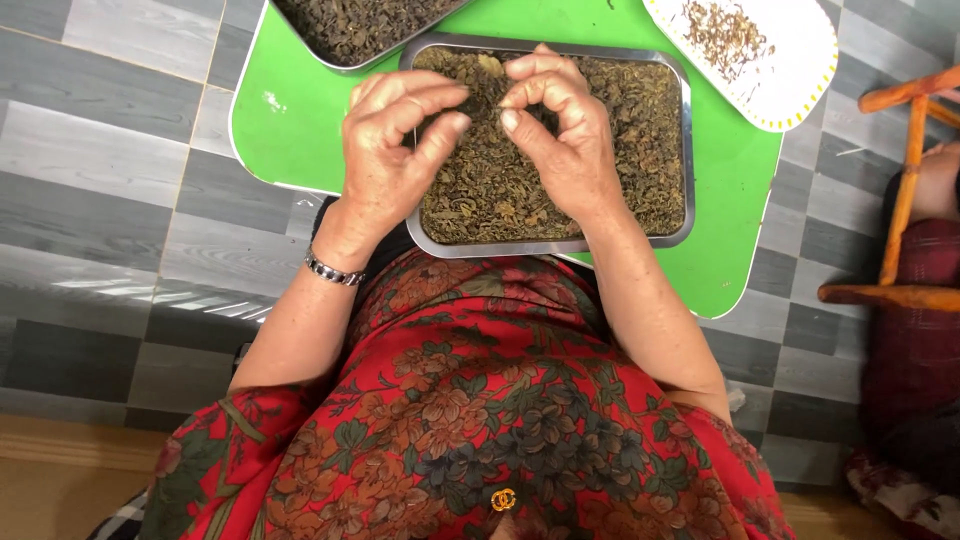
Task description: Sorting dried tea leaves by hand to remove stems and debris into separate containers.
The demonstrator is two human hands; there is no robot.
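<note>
Dried tea leaves (480, 190), dark olive and curled, fill a shallow rectangular metal tray (686, 150) that sits on a bright green table (290, 110), just in front of the person's lap. Both hands hover over the middle of the tray. The left hand (390, 140) is curled, its thumb and forefinger drawn together as if pinching something very small (too small to make out), and the right hand (560, 125) mirrors it, fingertips (511, 119) bent inward and nearly meeting those of the left above the leaves. Whether either pinch actually holds a leaf or stem cannot be told from this view. A silver bracelet (333, 270) circles the left wrist, and the person wears a red garment (480, 420) printed with dark flowers. A second metal tray (360, 30), also heaped with leaves, lies at the table's far edge, touching the first tray's corner and partly cut off by the frame. To the right on the table rests a white plate (790, 70) with a yellow-dotted rim, carrying a small scatter of brownish stems and bits. The table stands on a floor of grey tiles (110, 170). At the right edge, an orange wooden chair frame (905, 180) stands beside another person's dark red clothing (915, 340).
</note>
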